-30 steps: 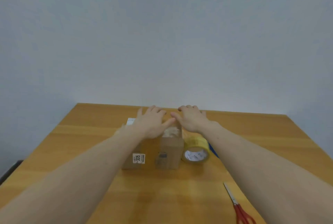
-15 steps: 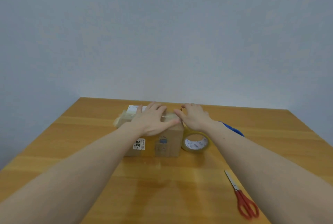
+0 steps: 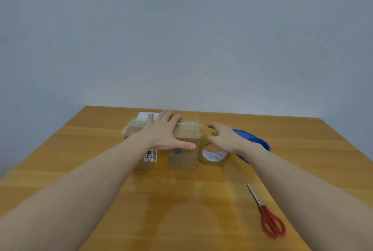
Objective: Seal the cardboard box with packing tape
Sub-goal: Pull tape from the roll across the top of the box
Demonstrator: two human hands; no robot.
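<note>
A small cardboard box stands in the middle of the wooden table, flaps down, with a strip of clear tape across its top. My left hand lies flat on the box top, fingers spread. A roll of yellowish packing tape stands on edge right beside the box's right side. My right hand rests on top of the roll with fingers curled over it. A thin stretch of tape seems to run from the roll to the box's top right corner.
Red-handled scissors lie on the table at the front right. A blue object sits behind my right wrist, partly hidden. A grey wall rises behind the table's far edge.
My right hand has left the box top and moved right onto the tape roll. My left hand has stayed flat on the box. The view has shifted a little.
</note>
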